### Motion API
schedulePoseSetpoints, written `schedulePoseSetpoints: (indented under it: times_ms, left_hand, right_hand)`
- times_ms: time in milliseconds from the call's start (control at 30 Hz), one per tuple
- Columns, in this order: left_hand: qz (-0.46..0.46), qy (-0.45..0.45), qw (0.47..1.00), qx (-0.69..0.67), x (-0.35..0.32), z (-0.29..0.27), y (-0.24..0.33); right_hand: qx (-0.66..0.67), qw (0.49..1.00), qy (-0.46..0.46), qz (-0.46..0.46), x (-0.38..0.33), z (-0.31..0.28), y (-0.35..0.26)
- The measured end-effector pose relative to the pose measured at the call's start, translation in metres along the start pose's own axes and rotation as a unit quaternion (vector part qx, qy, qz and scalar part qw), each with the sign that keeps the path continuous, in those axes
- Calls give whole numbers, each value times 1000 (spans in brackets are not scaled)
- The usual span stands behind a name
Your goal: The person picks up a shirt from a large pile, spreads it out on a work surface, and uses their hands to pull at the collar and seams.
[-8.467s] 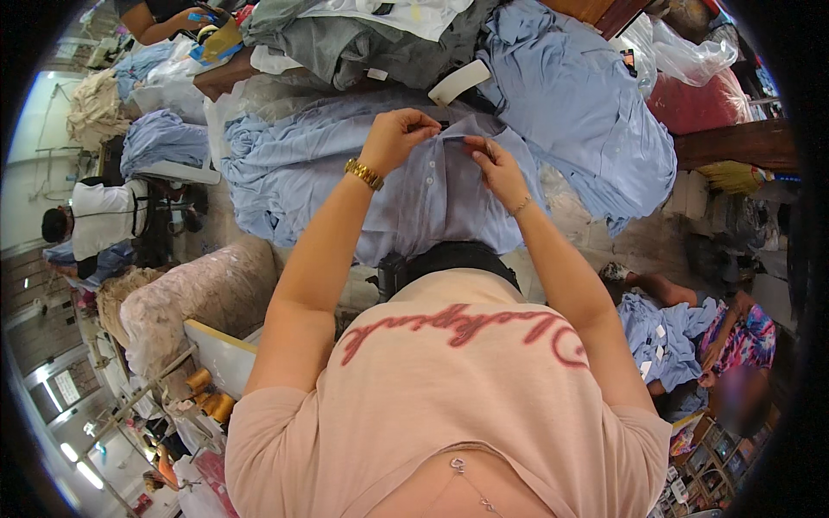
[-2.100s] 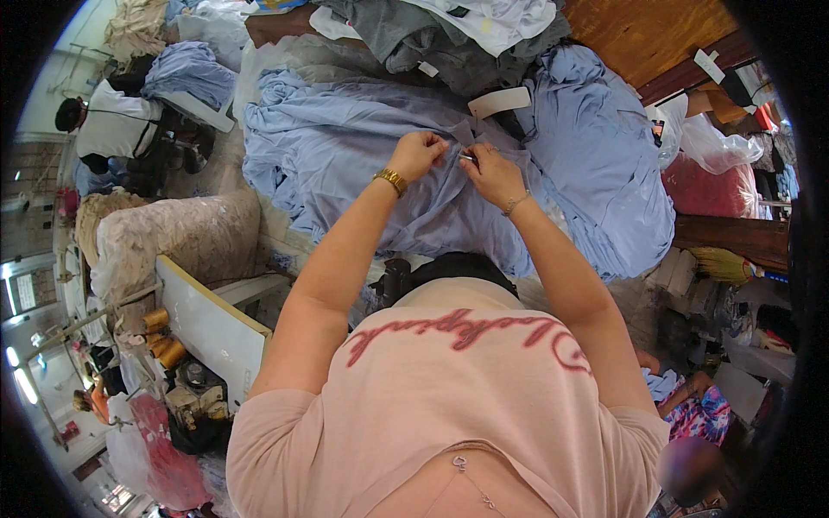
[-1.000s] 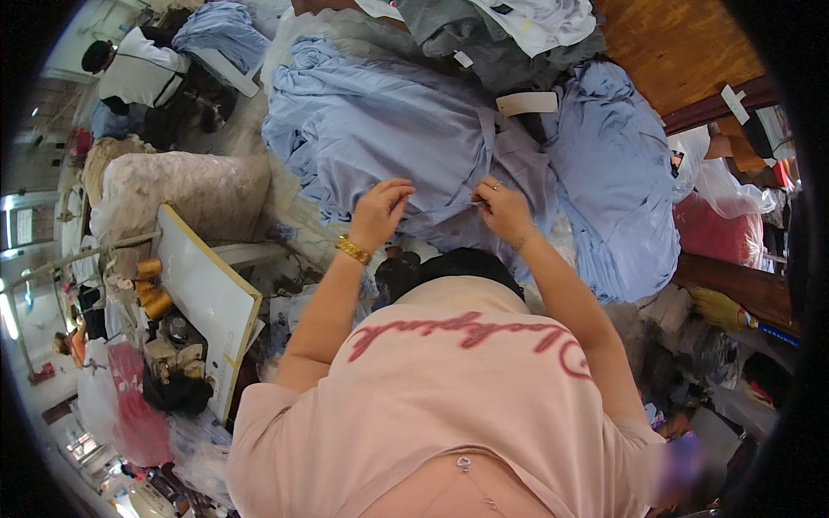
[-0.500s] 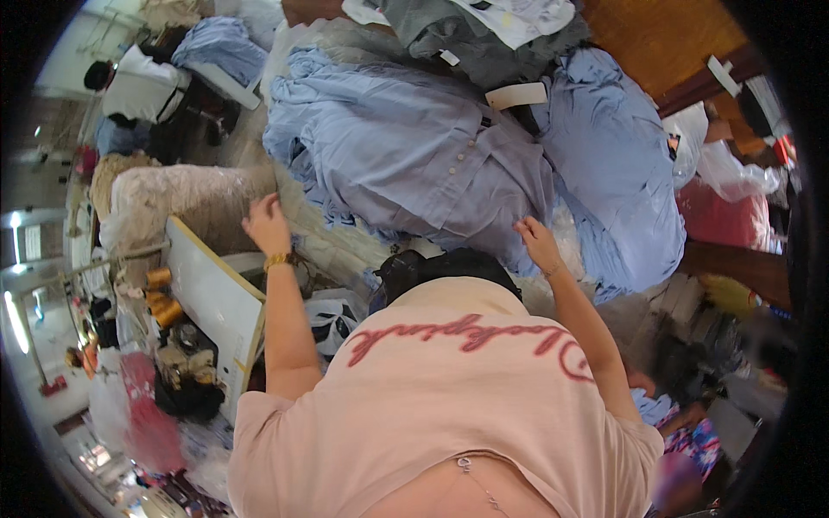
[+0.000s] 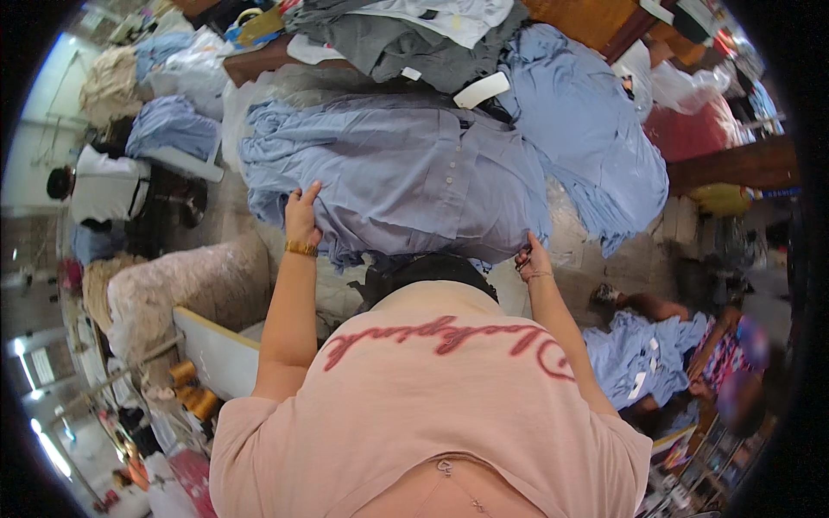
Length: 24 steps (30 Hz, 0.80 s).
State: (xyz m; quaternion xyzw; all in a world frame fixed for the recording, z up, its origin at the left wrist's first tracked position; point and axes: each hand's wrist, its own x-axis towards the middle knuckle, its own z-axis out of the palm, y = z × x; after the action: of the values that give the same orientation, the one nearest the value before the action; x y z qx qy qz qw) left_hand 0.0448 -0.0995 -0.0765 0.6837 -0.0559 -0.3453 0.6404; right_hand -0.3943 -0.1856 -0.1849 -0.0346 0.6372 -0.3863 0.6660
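Note:
A light blue button-up shirt (image 5: 389, 177) lies spread on top of a heap of like-coloured garments, its row of pale buttons running down the right of the middle. At its near left edge my left hand (image 5: 302, 217), with a gold band at the wrist, is closed on the cloth, the thumb lying over the top. On the near right corner my right hand (image 5: 535, 259) pinches the shirt's edge, its other fingers curled under. More blue garments (image 5: 587, 129) hang in a pile to the right, with a white tag (image 5: 482, 90) between the two heaps.
Grey and white clothes (image 5: 414, 39) are piled at the far side. To the left stand a plastic-wrapped bale (image 5: 194, 289) and a white board (image 5: 216, 350) with a yellow edge. A seated person with blue cloth (image 5: 635, 354) is at lower right; another person (image 5: 108, 183) sits at far left.
My left hand has moved right and onto the shirt's near left edge. My right hand has come onto its near right corner. The whole view has shifted, showing more of the seated person at right.

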Motion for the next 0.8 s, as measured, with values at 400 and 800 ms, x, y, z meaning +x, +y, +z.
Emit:
schedulePoseSetpoints:
  times_ms: [400,800]
  left_hand:
    - [-74,-73,977,-187,21,-58,12]
    - [-93,-190,977,9,12,-95,33]
  right_hand:
    - [-92,983,67,-143,-40,-28,22]
    - [-85,967,55,-233,-40,-46,19]
